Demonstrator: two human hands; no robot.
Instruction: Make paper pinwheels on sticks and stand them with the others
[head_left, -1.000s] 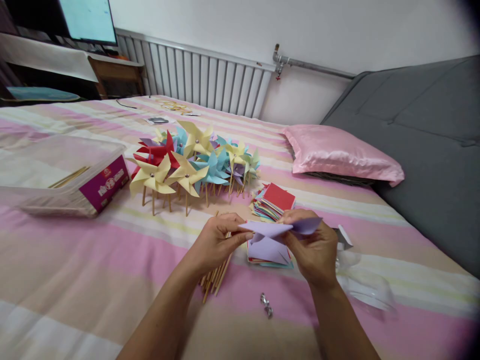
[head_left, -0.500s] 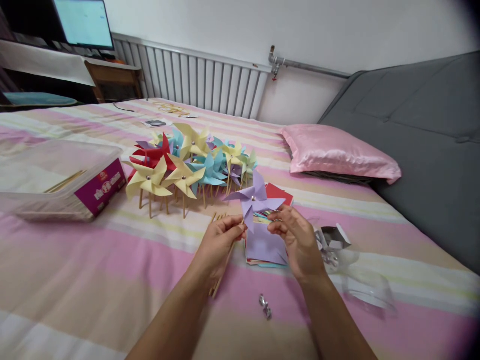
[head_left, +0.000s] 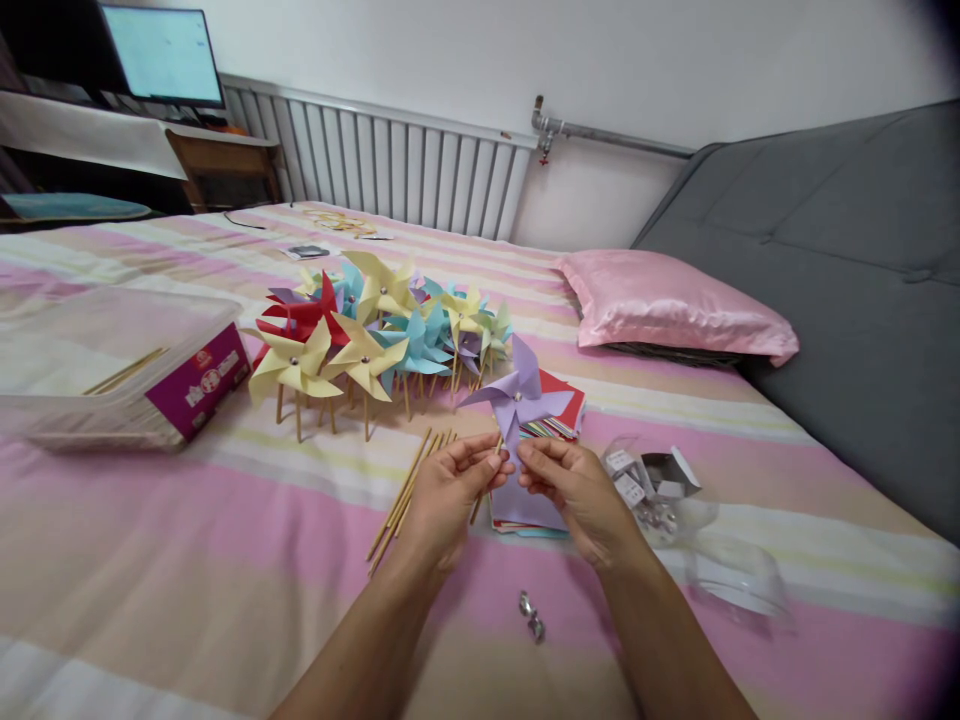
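A purple paper pinwheel on a thin wooden stick is held up in front of me, its silvery centre facing me. My left hand pinches the stick just below the blades. The fingers of my right hand are closed at the pinwheel's lower blade, close beside the left fingertips. Behind and below them lies a stack of coloured paper squares, purple on top. Several loose wooden sticks lie left of my left hand. Small shiny metal pieces rest between my forearms.
Several finished pinwheels stand in a cluster beyond my hands. At left is a clear plastic box containing sticks. A small open box and clear packaging lie at right. A pink pillow sits near the grey headboard.
My right hand has moved left and down from the pinwheel's right blade to its lower blade, beside my left hand. The pinwheel has shifted slightly right, and the loose sticks show more.
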